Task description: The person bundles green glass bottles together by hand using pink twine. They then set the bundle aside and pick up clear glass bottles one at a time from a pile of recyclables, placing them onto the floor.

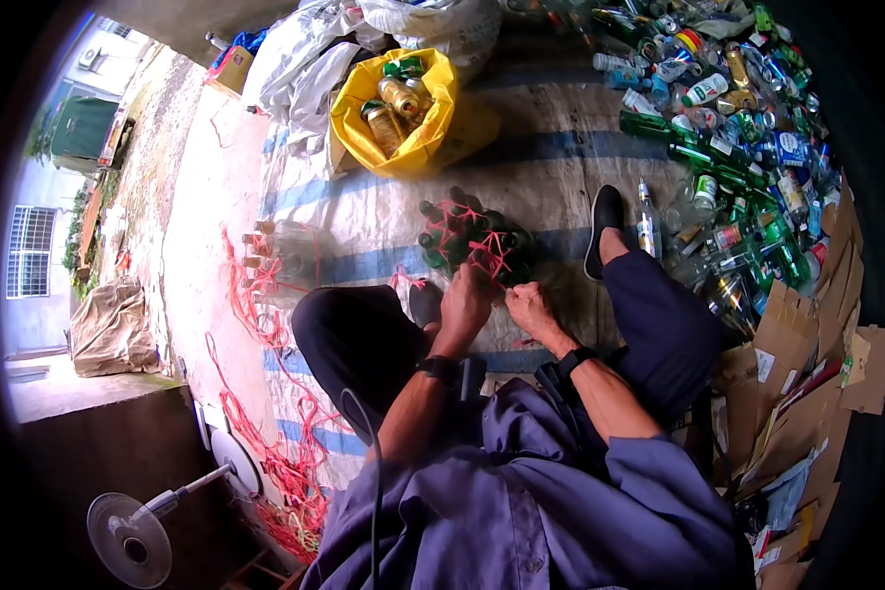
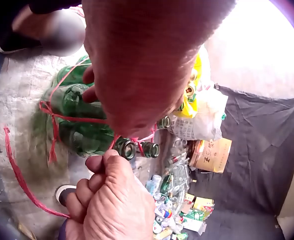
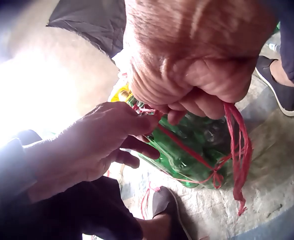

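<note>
Green glass bottles (image 1: pixel 454 236) stand bundled together between the feet, bound with red plastic string (image 1: pixel 497 258). In the right wrist view, the right hand (image 3: pixel 197 55) has curled fingers gripping the string, and a loose end (image 3: pixel 242 165) hangs below them. Facing it, the left hand (image 3: pixel 97 140) pinches string at the bottle tops, its other fingers spread beside the green glass. The head view has the left hand (image 1: pixel 467 307) and right hand (image 1: pixel 533 311) side by side at the bundle's near edge. Bottle mouths (image 2: pixel 127 149) show between both hands in the left wrist view.
A yellow bag (image 1: pixel 393 157) of cans stands ahead, beside white plastic bags (image 1: pixel 300 79). Clear bottles (image 1: pixel 290 258) and tangled red string (image 1: pixel 295 472) lie to the left. At right are heaped bottles and cans (image 1: pixel 728 147) and flattened cardboard (image 1: pixel 796 383). A fan (image 1: pixel 133 541) sits lower left.
</note>
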`<act>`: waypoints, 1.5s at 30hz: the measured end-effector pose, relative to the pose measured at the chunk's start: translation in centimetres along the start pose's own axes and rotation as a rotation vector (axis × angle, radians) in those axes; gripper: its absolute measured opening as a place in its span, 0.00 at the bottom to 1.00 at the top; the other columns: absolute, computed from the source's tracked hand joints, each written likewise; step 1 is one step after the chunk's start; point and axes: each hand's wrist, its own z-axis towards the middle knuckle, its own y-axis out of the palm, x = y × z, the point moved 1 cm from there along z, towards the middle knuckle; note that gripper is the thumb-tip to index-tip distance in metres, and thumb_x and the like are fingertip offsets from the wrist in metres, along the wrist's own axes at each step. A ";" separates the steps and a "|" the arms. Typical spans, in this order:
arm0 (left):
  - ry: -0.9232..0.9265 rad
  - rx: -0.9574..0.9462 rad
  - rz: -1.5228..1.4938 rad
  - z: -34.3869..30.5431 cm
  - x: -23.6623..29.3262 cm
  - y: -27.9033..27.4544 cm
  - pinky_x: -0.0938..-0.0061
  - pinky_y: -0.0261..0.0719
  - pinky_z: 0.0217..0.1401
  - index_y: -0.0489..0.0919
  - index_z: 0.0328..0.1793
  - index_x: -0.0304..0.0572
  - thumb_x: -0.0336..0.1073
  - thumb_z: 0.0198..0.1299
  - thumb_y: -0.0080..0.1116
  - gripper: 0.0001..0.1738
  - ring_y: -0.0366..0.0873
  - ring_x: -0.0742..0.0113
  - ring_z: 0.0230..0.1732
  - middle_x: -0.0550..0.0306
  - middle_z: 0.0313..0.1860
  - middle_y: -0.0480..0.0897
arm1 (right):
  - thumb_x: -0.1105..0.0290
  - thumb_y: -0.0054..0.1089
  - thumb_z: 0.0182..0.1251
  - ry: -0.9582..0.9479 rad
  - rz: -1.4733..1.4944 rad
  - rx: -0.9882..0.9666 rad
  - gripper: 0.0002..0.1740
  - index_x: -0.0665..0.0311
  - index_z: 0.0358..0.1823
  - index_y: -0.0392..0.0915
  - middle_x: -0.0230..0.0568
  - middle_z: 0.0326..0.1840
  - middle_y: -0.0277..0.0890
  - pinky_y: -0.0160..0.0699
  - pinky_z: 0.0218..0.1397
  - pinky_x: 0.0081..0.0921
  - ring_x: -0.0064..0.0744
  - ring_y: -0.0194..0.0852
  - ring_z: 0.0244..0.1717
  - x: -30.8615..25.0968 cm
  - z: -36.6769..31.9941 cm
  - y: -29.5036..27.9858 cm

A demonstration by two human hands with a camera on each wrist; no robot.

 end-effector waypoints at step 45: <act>0.463 0.179 0.051 0.3 -0.8 -0.1 0.57 0.72 0.44 0.82 0.34 0.48 0.37 0.48 0.64 0.06 0.75 0.49 0.45 0.54 0.39 0.79 | 0.64 0.60 0.62 0.565 0.806 -0.351 0.13 0.63 0.21 0.78 0.21 0.14 0.62 0.47 0.13 0.21 0.16 0.56 0.11 -3.7 -0.6 -3.5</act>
